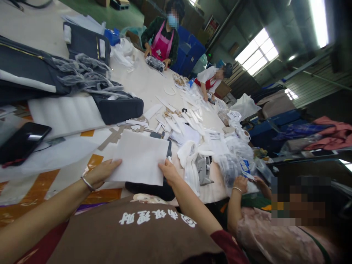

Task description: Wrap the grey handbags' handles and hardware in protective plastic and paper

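A white rectangular sheet (139, 156), paper or thin foam, is held up in front of me by its two sides. My left hand (103, 173) is closed on its left edge, thumb on top. On the opposite edge, my right hand (169, 172) pinches the sheet near its lower right side. Part of a black item (150, 189) shows beneath the sheet; most of it is hidden. Dark navy bags (118, 109) lie beyond my left hand, some with plastic-wrapped straps (85, 75). A strip of white foam wrap (66, 114) sits in front of them.
A black phone (24, 141) lies at the left. White strips and paper scraps (176, 123) cover the table's middle, and a grey tape dispenser (204, 170) stands right of my hand. One co-worker (255, 227) sits close on my right; two others work across the table (137, 82).
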A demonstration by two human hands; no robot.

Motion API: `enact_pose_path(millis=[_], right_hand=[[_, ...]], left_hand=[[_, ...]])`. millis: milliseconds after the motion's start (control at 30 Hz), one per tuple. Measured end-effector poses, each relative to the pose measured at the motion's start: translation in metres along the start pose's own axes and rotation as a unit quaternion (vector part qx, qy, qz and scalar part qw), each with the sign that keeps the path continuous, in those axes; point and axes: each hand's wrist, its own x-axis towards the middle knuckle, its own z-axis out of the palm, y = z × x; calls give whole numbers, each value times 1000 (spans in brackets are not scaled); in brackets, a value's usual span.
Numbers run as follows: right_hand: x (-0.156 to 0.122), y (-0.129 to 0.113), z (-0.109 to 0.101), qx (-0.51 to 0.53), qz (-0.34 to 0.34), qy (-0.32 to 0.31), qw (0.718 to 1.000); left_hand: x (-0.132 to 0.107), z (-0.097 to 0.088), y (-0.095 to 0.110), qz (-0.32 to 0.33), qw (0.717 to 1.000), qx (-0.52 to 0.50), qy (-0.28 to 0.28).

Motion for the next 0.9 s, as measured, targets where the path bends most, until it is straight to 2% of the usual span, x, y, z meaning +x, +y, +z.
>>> enact_pose_path(millis=[133, 333, 500, 633, 800, 900], right_hand=[[9, 5, 4, -38, -49, 42, 997], [13, 10, -2, -41, -36, 43, 998], [10, 14, -4, -18, -19, 47, 999], [9, 14, -3, -5, -16, 47, 999], [9, 13, -2, 1, -14, 43, 999], [9, 15, -1, 3, -10, 36, 999]], left_hand=[[5, 3, -2, -46, 992, -116, -4], [3, -2, -7, -53, 995, -69, -41], [3, -4, -11, -14, 996, -51, -73], [2, -2, -9, 3, 996, -48, -73], [0, -4, -4, -11, 996, -54, -77], [2, -6, -9, -19, 996, -51, -65]])
